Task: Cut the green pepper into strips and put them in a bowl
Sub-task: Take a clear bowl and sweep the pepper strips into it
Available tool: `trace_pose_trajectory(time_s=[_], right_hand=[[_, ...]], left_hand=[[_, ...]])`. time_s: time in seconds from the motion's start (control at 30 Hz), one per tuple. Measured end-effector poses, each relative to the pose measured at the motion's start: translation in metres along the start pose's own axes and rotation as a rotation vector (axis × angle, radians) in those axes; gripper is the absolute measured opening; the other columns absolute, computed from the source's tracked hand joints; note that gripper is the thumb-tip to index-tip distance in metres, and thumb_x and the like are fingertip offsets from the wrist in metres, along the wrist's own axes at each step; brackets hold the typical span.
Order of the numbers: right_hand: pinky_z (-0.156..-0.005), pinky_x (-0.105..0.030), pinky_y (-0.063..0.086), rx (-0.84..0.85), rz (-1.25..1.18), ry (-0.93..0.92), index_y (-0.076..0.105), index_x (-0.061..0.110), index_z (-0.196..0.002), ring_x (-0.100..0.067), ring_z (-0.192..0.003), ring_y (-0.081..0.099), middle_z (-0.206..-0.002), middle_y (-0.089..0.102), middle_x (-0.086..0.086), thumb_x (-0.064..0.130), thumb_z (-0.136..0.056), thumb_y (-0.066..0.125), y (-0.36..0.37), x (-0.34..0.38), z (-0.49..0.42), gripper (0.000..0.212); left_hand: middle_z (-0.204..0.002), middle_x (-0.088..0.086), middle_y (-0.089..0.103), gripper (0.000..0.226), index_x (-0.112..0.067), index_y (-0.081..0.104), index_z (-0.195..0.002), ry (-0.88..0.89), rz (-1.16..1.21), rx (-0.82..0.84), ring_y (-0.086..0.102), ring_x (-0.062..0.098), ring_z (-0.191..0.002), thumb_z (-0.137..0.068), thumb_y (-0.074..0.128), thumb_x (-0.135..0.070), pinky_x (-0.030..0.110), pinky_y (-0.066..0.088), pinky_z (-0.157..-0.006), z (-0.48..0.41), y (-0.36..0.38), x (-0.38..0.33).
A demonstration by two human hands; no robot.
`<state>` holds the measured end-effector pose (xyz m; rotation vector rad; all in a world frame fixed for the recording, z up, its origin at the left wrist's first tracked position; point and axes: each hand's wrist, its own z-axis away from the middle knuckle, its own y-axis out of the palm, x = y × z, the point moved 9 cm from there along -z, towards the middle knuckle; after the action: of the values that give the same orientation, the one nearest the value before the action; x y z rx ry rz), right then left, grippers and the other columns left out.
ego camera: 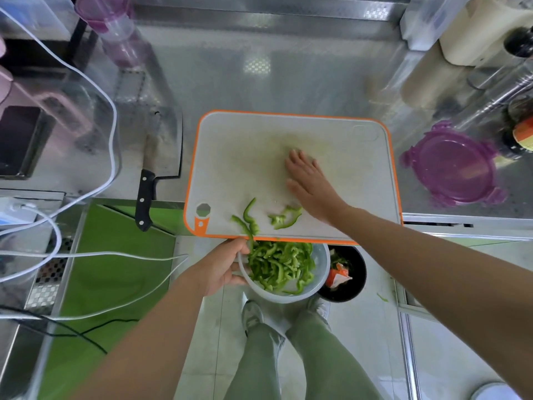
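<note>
Most of the strips (278, 267) lie heaped in the bowl (288, 298), a pale translucent one that I hold off the counter, its far rim tucked just under the near edge of the board (245, 157). A few strips remain on the board: one loose cluster at the near edge by the left corner, with one piece hanging over the edge above the bowl, and a second small cluster just to its right, beside my right wrist. My left hand (222, 269) grips the bowl at its left rim, thumb over the top and fingers curled round beneath. My right hand (308, 186) lies palm down on the board with fingers straight and close together, holding nothing; the fingertips point away from me, toward the board's middle. The board is white with an orange border and a hanging hole at its near left corner. The knife (153, 174), a cleaver with a black riveted handle, lies on the steel counter (288, 67) just left of the board, apart from both hands. A purple lid (452, 171) rests on the counter to the board's right. Below the counter, just right of the bowl, stands a black bin (357, 272) holding scraps.
</note>
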<state>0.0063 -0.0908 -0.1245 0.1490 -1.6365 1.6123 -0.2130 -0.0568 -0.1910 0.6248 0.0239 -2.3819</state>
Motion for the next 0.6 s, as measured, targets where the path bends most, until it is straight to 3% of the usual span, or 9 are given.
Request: trace_pose_trajectory(time_s=[0.1, 0.23, 0.37, 0.5, 0.53, 0.6], right_hand=[[-0.117, -0.024, -0.008, 0.051, 0.046, -0.155, 0.031, 0.006, -0.147, -0.015, -0.146, 0.009, -0.156, 0.023, -0.008, 0.044, -0.096, 0.021, 0.019, 0.015, 0.018, 0.065], [-0.121, -0.032, 0.012, 0.118, -0.120, -0.244, 0.045, 0.008, -0.141, -0.012, -0.143, 0.027, -0.149, 0.040, -0.002, 0.033, -0.101, 0.028, 0.031, 0.039, 0.065, 0.051], [-0.115, -0.035, 0.031, 0.159, -0.248, -0.252, 0.061, 0.013, -0.129, -0.008, -0.131, 0.047, -0.135, 0.057, 0.002, 0.029, -0.100, 0.036, 0.043, 0.060, 0.097, 0.041], [-0.081, -0.039, 0.054, 0.025, -0.308, -0.203, 0.072, 0.014, -0.110, -0.019, -0.091, 0.070, -0.102, 0.074, -0.001, 0.029, -0.098, 0.043, 0.030, 0.070, 0.099, 0.035], [-0.077, -0.038, 0.054, -0.029, -0.321, -0.203, 0.073, 0.013, -0.107, -0.019, -0.084, 0.069, -0.096, 0.074, -0.002, 0.029, -0.098, 0.044, 0.021, 0.071, 0.095, 0.034], [-0.085, -0.034, 0.052, -0.114, -0.347, -0.168, 0.071, 0.013, -0.111, -0.016, -0.093, 0.068, -0.103, 0.072, -0.001, 0.027, -0.097, 0.043, 0.005, 0.065, 0.080, 0.034]], left_hand=[[-0.103, 0.010, 0.064, 0.020, -0.012, 0.057, -0.106, 0.004, 0.008, 0.002, 0.064, 0.029, -0.091, -0.090, 0.045, -0.009, 0.045, 0.056, -0.073, 0.000, 0.000, 0.001], [-0.101, 0.010, 0.063, 0.019, -0.011, 0.057, -0.106, 0.009, 0.015, 0.012, 0.063, 0.029, -0.089, -0.091, 0.045, -0.010, 0.044, 0.056, -0.072, 0.001, 0.000, 0.001], [-0.092, 0.009, 0.063, 0.015, -0.009, 0.057, -0.100, 0.011, 0.018, 0.016, 0.064, 0.027, -0.083, -0.091, 0.044, -0.010, 0.043, 0.055, -0.069, 0.004, 0.002, 0.000], [-0.093, 0.009, 0.064, 0.019, -0.009, 0.056, -0.107, 0.027, -0.010, 0.025, 0.063, 0.028, -0.088, -0.092, 0.043, -0.010, 0.045, 0.055, -0.074, 0.006, 0.004, -0.002], [-0.094, 0.009, 0.063, 0.019, -0.009, 0.056, -0.107, 0.032, -0.019, 0.023, 0.063, 0.028, -0.089, -0.093, 0.043, -0.010, 0.045, 0.055, -0.074, 0.007, 0.003, -0.002], [-0.094, 0.007, 0.062, 0.018, -0.011, 0.056, -0.106, 0.042, -0.032, 0.017, 0.062, 0.027, -0.089, -0.093, 0.043, -0.011, 0.043, 0.054, -0.071, 0.008, 0.003, -0.003]])
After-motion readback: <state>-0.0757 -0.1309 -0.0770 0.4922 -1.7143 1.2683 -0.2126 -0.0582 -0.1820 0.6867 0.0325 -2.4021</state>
